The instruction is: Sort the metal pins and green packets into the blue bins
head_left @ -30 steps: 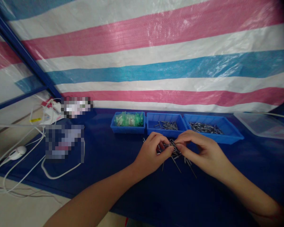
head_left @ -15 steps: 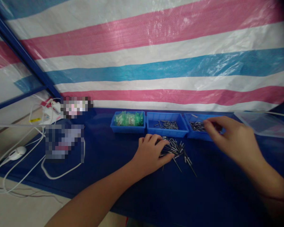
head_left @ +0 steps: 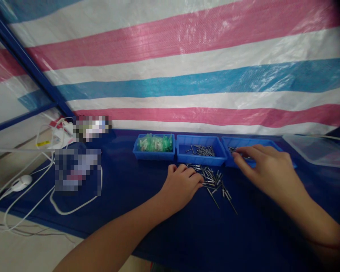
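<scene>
Loose metal pop rivets (head_left: 211, 175) lie in a heap on the blue tabletop. At the heap's left edge my left hand (head_left: 181, 185) rests with bent fingers. Its thumb and index finger are pinched on a pop rivet, mostly hidden by the fingertips. Over the right-hand blue bin (head_left: 260, 142) is my right hand (head_left: 268, 164), thumb and index fingertips close together. What they hold, if anything, I cannot make out. More rivets show in that bin, partly covered by the hand. The middle blue bin (head_left: 200, 160) also contains rivets.
A left blue bin (head_left: 154, 155) holds green plastic packets (head_left: 155, 142). White cables (head_left: 56, 209) and a power strip (head_left: 61, 136) lie at the left. A clear plastic lid (head_left: 317, 151) is at the right. Striped sheeting (head_left: 187, 87) hangs behind.
My right hand has moved slightly left and down over the right bin. The left hand's fingers have drawn together at the heap. A pale blurred piece above the right bin no longer shows.
</scene>
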Motion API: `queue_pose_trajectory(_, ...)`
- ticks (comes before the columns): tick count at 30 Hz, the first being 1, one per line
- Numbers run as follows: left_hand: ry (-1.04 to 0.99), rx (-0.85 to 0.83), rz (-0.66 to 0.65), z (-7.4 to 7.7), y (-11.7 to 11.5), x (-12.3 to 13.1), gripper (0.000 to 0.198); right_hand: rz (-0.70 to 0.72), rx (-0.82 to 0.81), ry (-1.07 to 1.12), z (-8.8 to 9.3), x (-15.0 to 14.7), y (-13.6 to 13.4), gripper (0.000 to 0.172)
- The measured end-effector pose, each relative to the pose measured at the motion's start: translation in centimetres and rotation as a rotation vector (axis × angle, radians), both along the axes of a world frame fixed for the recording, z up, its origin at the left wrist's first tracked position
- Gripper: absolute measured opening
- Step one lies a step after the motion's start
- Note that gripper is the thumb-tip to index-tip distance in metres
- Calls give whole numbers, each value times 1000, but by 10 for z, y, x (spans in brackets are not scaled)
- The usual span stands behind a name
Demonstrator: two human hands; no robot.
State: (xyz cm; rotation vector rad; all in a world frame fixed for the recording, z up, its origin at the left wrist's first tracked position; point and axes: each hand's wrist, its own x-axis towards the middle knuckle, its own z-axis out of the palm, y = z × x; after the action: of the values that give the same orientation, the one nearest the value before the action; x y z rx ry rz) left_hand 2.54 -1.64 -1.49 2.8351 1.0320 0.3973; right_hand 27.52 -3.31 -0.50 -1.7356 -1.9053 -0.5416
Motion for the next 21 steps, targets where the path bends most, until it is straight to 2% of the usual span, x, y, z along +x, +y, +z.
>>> queue_pose_trajectory(5,11,34,22,-2,-2,1,19,81,-42,-82,1,-17,-5,27)
queue_pose_trajectory(9,4,42,19,-3,-2,1,18,123,-19,-55,2,-20,-7,24)
queue_pose_trajectory(12,-49,27,24,-2,-3,3,15,217,-12,-13,5,-27,-10,22)
queue_pose_trajectory(17,-224,-60,-2,3,-4,5,16,515,-144,207,6,-51,-18,15)
queue_pose_trajectory(21,-351,-143,-65,4,-1,3,16,535,-234,413,2,-61,-20,14)
